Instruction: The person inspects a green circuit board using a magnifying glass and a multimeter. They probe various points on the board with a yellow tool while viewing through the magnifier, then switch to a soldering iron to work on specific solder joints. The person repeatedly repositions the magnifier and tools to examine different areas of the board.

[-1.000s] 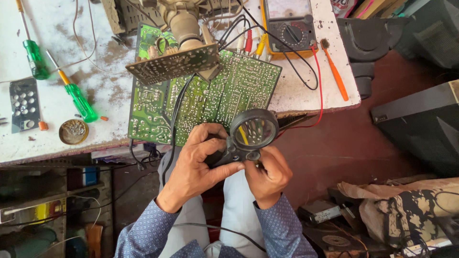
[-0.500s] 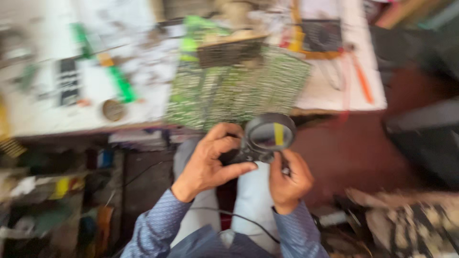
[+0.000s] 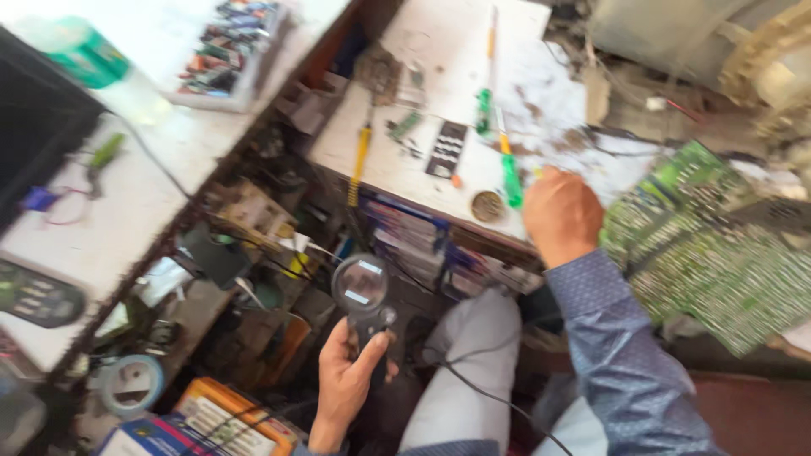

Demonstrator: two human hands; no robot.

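Head view: left hand (image 3: 346, 384) grips a magnifier (image 3: 361, 287) upright; right hand (image 3: 562, 215), fingers hidden, reaches to one o'clock beside the green screwdriver (image 3: 509, 173).

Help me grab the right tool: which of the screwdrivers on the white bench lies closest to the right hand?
The green-handled screwdriver beside the right hand, next to the round tin; the yellow-handled screwdriver lies further left.

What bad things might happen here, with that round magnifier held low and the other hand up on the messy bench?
The left hand holds the magnifier by its handle over the cluttered floor, so a slip might crack the lens. Its cord trails across the lap and might snag. The right hand reaches beside the green screwdriver at the bench edge and might knock it off, or the small round tin.
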